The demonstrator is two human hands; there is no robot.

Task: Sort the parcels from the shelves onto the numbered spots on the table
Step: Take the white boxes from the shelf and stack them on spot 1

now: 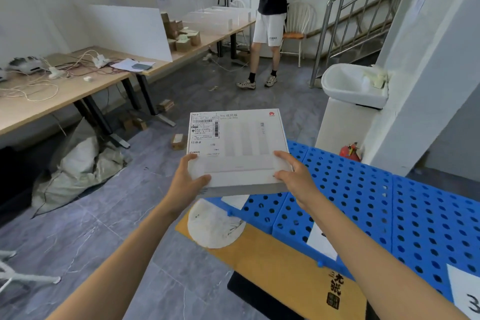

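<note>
I hold a flat white parcel box (pixel 241 143) with a shipping label at its top left, level in front of me over the near end of the blue perforated table (pixel 363 189). My left hand (pixel 188 179) grips its near left corner, thumb on top. My right hand (pixel 293 176) grips the near right corner. White paper number sheets lie on the blue surface: one (pixel 322 241) under my right forearm, one marked 3 (pixel 467 296) at the lower right, and a third (pixel 233 200) partly hidden under the box.
A yellow parcel with a white disc (pixel 218 226) lies beside the blue table's left edge. A person (pixel 270 20) stands at the back by a long wooden bench (pixel 65 91) with cables and small cartons. A grey sack (pixel 78 163) and a white bin (pixel 353 85) stand on the floor.
</note>
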